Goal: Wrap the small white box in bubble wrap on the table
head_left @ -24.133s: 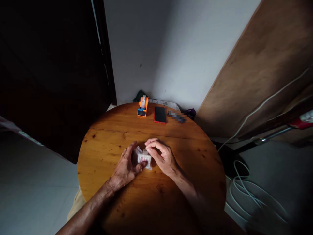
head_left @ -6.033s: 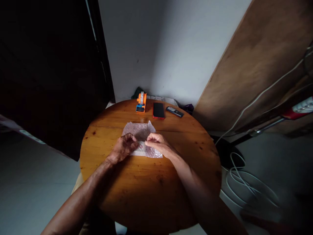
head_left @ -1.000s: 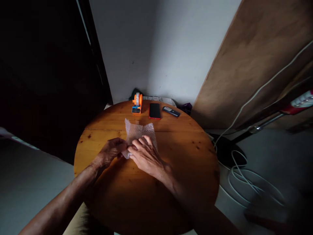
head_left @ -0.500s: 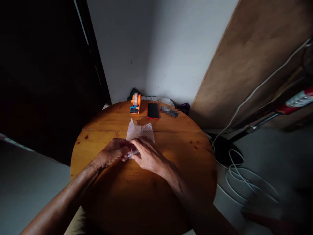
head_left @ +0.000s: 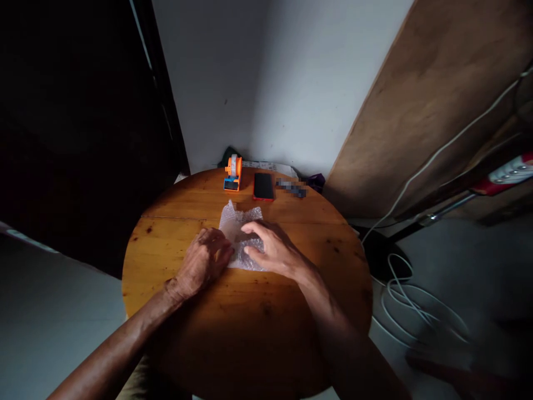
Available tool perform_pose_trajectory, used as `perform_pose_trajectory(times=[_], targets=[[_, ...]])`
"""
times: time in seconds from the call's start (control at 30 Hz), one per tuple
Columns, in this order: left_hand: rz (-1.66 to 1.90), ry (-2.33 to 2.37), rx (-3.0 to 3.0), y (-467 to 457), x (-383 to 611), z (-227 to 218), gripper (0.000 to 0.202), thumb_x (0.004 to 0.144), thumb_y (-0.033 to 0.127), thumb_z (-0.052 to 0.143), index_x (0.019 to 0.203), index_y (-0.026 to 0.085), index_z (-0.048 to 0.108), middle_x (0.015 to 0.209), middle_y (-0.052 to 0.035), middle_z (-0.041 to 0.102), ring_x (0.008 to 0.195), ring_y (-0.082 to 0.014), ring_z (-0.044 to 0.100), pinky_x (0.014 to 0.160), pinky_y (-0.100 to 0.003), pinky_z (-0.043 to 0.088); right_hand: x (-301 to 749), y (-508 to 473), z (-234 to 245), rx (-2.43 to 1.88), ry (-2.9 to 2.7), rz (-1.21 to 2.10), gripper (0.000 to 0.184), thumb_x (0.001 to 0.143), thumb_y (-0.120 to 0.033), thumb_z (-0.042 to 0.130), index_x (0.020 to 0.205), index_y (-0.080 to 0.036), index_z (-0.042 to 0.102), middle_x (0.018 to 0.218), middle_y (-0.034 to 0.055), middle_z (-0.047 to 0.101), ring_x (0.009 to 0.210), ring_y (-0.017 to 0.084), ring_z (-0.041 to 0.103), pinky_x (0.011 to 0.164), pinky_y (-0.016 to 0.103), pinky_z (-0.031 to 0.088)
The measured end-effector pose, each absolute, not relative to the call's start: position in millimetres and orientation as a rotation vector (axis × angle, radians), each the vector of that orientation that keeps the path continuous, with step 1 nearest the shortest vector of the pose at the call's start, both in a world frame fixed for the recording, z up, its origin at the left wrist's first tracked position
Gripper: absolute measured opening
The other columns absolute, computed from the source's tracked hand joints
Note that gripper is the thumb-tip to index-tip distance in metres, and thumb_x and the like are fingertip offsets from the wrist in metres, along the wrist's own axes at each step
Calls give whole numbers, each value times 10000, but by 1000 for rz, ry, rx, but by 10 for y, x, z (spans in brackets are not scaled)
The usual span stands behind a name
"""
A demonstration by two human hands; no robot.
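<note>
A piece of clear bubble wrap [head_left: 250, 260] lies on the round wooden table [head_left: 250, 311], its near part folded over and its far edge uneven. My left hand [head_left: 204, 258] rests against the wrap's left side, fingers bent and the thumb apart from them. Over the right side is my right hand [head_left: 277, 250], open, with thumb and forefinger spread above the folded part. Whether anything is inside the wrap I cannot tell.
Toward the back of the table stands an orange and blue tape dispenser [head_left: 233, 173]. Beside it lie a red-edged phone [head_left: 264, 186] and a blurred-out dark object [head_left: 291, 188]. White cable [head_left: 410, 297] coils on the floor at right, near a dark stand base.
My hands have moved apart from their close grip at the wrap's near edge. The left went left, the right went right and loosened, and the folded part now shows between them.
</note>
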State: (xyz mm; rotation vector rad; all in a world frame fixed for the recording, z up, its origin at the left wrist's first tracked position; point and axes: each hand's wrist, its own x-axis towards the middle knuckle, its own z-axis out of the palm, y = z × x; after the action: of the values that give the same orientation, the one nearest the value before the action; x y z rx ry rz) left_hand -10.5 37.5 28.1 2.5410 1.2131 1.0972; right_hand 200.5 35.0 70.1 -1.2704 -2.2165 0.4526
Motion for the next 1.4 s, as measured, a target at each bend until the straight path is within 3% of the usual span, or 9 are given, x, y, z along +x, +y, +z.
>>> perform_pose_trajectory(times=[0.23, 0.43, 0.63, 0.87, 1.03, 1.1, 1.27, 1.4], targets=[[1227, 1030, 2523, 369, -120, 85, 200, 928, 199, 544, 1067, 159, 683, 1044, -112, 694, 971, -218, 637, 870, -369, 549, 2279, 441, 709, -1520, -2099, 661, 74, 810, -238, 653, 866, -189, 653, 826, 20, 690, 773, 158, 626, 702, 280, 465], [1214, 988, 2525, 368, -111, 86, 254, 933, 187, 498, 1109, 146, 676, 1057, -118, 701, 1000, -224, 631, 902, -394, 542, 2092, 430, 630, -1453, -2041, 815, 263, 792, -260, 701, 1036, -173, 655, 1029, 71, 719, 935, 185, 655, 755, 289, 488], [1169, 1021, 2556, 364, -108, 88, 279, 935, 193, 478, 1120, 138, 680, 1071, -129, 703, 998, -241, 622, 916, -417, 528, 1940, 471, 434, -1561, -1978, 814, 89, 763, -147, 629, 845, -173, 650, 705, -20, 681, 636, 119, 605, 579, 230, 417], [1133, 999, 2622, 388, -123, 59, 306, 917, 177, 475, 1133, 139, 689, 1107, -129, 704, 1009, -259, 598, 928, -432, 495, 1954, 359, 419, -1815, -1898, 653, 240, 781, -221, 656, 1019, -191, 661, 819, 21, 717, 730, 164, 654, 630, 262, 447], [1098, 1008, 2629, 377, -126, 92, 313, 923, 181, 464, 1125, 126, 697, 1105, -128, 706, 1009, -264, 577, 910, -427, 476, 1977, 173, 433, -1970, -1862, 394, 475, 800, -316, 677, 1246, -186, 573, 1185, 117, 672, 971, 232, 659, 806, 348, 490], [1070, 1032, 2627, 365, -125, 109, 306, 920, 188, 471, 1113, 144, 704, 1097, -117, 709, 1013, -269, 564, 898, -428, 464, 1989, 111, 440, -2023, -1841, 392, 549, 813, -369, 670, 1307, -174, 531, 1236, 150, 649, 1051, 275, 644, 859, 395, 485], [1068, 1077, 2632, 346, -123, 119, 297, 893, 183, 501, 1107, 174, 708, 1139, -108, 688, 1064, -289, 517, 894, -442, 439, 1988, 57, 439, -2159, -1775, 451, 667, 831, -484, 638, 1386, -158, 464, 1019, 140, 712, 976, 306, 672, 809, 409, 485], [1075, 1114, 2644, 348, -117, 91, 310, 871, 169, 515, 1112, 172, 710, 1123, -122, 656, 1017, -283, 508, 866, -434, 452, 1950, 100, 337, -2070, -1664, 552, 660, 789, -397, 681, 1371, -180, 458, 903, 69, 714, 810, 235, 672, 699, 334, 481]])
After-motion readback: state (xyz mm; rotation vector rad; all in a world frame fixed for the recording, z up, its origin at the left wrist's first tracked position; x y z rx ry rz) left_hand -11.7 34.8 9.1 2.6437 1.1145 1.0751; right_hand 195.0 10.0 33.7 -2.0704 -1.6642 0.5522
